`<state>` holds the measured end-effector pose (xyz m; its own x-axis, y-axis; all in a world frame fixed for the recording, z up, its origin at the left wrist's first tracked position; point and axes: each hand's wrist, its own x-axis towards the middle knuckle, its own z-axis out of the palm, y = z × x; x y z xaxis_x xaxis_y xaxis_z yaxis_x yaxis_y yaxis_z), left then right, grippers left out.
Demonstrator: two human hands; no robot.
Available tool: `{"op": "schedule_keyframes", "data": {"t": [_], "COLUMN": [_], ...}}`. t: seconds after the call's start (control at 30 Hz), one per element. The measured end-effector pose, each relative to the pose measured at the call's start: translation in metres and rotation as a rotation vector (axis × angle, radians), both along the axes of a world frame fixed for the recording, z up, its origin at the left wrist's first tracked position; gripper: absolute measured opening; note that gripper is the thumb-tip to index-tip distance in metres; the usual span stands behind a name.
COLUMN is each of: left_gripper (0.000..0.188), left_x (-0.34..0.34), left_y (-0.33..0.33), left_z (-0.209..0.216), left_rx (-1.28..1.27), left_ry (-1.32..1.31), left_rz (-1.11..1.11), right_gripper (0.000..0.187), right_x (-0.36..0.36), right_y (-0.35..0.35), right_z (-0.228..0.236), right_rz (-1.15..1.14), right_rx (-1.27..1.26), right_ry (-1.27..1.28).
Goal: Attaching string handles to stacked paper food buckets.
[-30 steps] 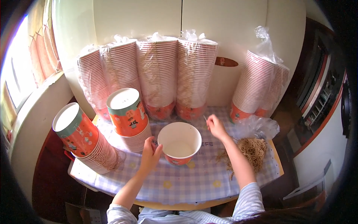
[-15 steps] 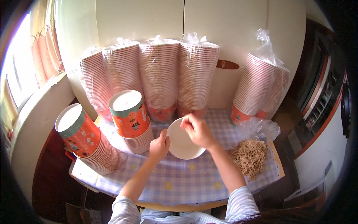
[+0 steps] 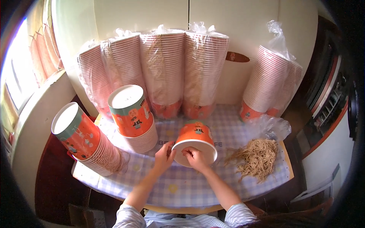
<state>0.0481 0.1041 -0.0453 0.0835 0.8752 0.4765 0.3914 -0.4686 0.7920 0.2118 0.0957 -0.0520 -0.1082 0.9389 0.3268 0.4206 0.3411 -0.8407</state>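
An orange paper tub (image 3: 195, 133) with a white rim lies tipped on the table, its mouth turned toward me. My left hand (image 3: 164, 155) grips the left side of its rim, fingers bent close together. At the mouth, my right hand (image 3: 194, 157) is closed in a pinch; anything between its fingertips is too small to make out. To the right lies a loose heap of tan cords (image 3: 258, 161). Two stacks of similar tubs stand to the left, the nearer stack (image 3: 100, 152) with tan cord along its side and the other stack (image 3: 140, 140) beside it.
Tall plastic-wrapped tub stacks (image 3: 163, 72) line the back of the table, with more wrapped stacks (image 3: 266, 81) at the back right. A crumpled clear bag (image 3: 272, 127) sits behind the cords. A blue-and-white checked cloth (image 3: 205, 190) covers the table. A curtained window is at left.
The tub has tipped, so its mouth now faces me and its orange side shows. My right hand has come down from the far rim to the near part of the mouth.
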Motion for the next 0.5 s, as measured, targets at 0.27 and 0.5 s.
{"op": "schedule_keyframes", "data": {"t": [0.27,0.5], "left_gripper": [0.025,0.014], "left_x": [0.003,-0.017], "left_y": [-0.006,-0.001], "left_z": [-0.004,0.014], "left_rx": [-0.055,0.117], "left_ry": [-0.132,-0.049], "left_rz": [-0.056,0.215], "right_gripper": [0.013,0.004], "right_x": [0.001,0.009], "right_y": [-0.012,-0.041], "right_z": [0.016,0.064], "right_rz": [0.033,0.252], "right_rx": [-0.043,0.220], "right_ry": [0.091,0.042]}}
